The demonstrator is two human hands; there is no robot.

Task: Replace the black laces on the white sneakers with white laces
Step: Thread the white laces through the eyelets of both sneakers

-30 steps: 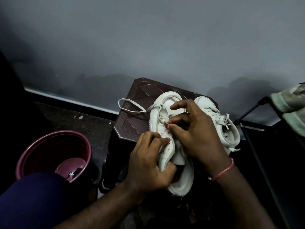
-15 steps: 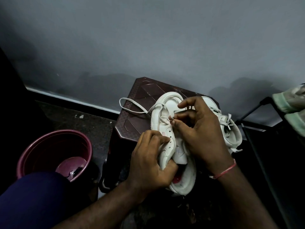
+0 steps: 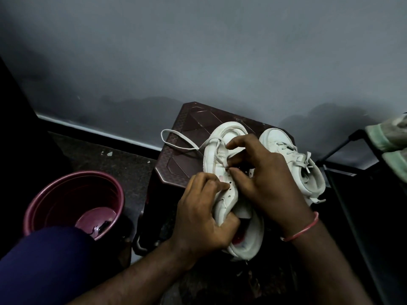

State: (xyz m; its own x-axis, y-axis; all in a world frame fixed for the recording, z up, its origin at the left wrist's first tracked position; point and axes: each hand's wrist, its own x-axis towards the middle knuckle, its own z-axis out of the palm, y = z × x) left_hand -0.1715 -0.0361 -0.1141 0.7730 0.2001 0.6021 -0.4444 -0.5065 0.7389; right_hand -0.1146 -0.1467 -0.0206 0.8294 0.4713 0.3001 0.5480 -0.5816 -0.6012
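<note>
Head view, as I watched it from my remote station. The left hand (image 3: 204, 219) gripped the near sneaker (image 3: 229, 132) by its upper. Its fingers were curled over the eyelet flap and its thumb was tucked in at the shoe's opening. The right hand (image 3: 266, 183) lay across the tongue, with thumb and forefinger closed in a pinch on the white lace (image 3: 193, 148) at the eyelet row, just above the left fingertips. From the shoe's front the lace ran out to the left, and its loose loop lay on the stool (image 3: 189, 119). I saw a few empty eyelets below the pinch. The near sneaker lay on the dark brown stool, rolled toward its side, with its toe pointing to the grey wall (image 3: 198, 51). The second sneaker (image 3: 277, 137) stood just beside it on the right, threaded with white laces. A pink band (image 3: 301, 231) circled the right wrist. A maroon bucket (image 3: 72, 190) stood on the floor left of the stool, beyond a blue-clad knee (image 3: 44, 267). A pale green cloth (image 3: 389, 137) showed at the right edge.
</note>
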